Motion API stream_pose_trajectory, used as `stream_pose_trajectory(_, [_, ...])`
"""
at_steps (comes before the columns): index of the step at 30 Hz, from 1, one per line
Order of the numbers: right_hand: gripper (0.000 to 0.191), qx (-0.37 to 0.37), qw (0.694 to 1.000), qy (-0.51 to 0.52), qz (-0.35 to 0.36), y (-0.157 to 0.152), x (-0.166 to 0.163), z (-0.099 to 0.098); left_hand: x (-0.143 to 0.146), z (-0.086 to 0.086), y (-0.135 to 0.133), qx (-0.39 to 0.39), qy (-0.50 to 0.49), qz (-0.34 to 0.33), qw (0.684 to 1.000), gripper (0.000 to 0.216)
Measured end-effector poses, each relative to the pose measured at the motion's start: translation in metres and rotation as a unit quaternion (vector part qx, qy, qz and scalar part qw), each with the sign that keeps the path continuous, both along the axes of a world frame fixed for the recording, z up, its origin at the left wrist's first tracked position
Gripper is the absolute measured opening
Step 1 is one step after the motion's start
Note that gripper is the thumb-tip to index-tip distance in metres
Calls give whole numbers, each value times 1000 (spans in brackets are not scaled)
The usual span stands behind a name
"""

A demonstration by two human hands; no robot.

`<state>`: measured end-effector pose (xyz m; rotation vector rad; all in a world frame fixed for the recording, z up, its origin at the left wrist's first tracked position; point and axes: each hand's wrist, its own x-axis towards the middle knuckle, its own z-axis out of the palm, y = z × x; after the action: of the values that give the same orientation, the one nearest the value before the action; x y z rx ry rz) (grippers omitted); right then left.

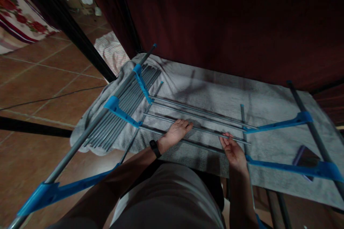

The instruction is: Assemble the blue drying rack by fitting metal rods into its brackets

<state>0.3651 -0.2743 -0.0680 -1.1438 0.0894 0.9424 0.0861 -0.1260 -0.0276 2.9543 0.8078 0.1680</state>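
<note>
From here I see the person's right hand (232, 150) pinching a loose rod (206, 131) near its right end. Left hand (177, 130) palm-down over same rod, fingers close together; can't tell if gripping. Just beyond hands: two parallel rods (199, 110). Left of left hand: rod pile (118, 114). Right of right hand: blue bracket (276, 127).

We note a grey blanket (182, 78) over the support; directly on it, metal tubes (123, 111) at nine o'clock, phone (305, 155) at four.
</note>
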Motion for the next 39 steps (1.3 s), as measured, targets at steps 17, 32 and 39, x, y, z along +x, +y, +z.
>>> stream_pose_trajectory(17, [10,13,998,-30,-53,5,-7,1,-5,-2,7,-5,13,29,1000,46])
stream_pose_trajectory(32, [14,50,999,10,-13,2,-4,1,-9,-6,8,-49,-62,75,994,32])
stream_pose_trajectory(39, [18,43,999,6,3,2,-5,1,-12,-6,10,-47,-91,83,991,22])
